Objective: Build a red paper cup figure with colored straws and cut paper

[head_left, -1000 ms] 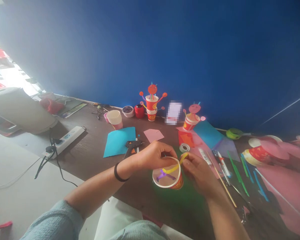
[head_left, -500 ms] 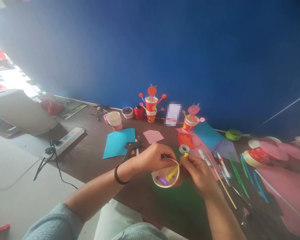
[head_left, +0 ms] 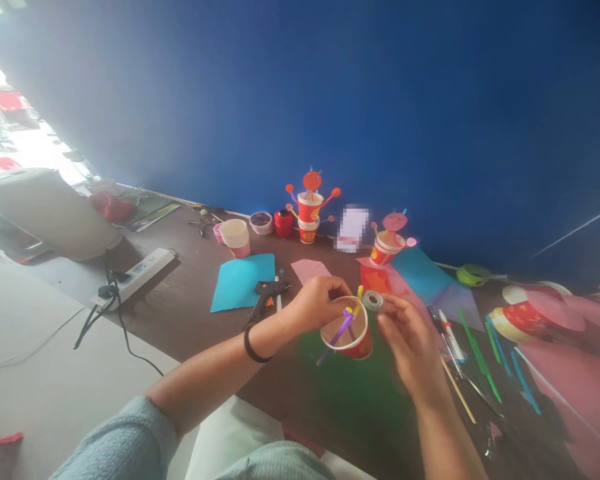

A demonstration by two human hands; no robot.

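A: Far left of the bench (head_left: 195, 290)?
B: Power strip (head_left: 143, 272), plugs in. Then cup stack (head_left: 235, 235), blue paper (head_left: 235, 285), glue gun (head_left: 266, 292).
A: Left hand (head_left: 313, 308)?
B: Fingers closed on the far-left rim of the cup (head_left: 363, 345).
A: Cup position?
B: Between the hands, tilted, mouth toward the wearer. Purple straw (head_left: 337, 331) leans out over the near rim; yellow straw (head_left: 360, 292) stands up past the far rim.
A: Right of that?
B: Tape roll (head_left: 373, 301), just beyond the cup, near the right fingertips.
A: Right hand (head_left: 411, 341)?
B: Fingers curled, parted from the thumb; no grip seen. Beside the cup.
A: Far right?
B: Markers (head_left: 450, 333), then green straws (head_left: 480, 357).
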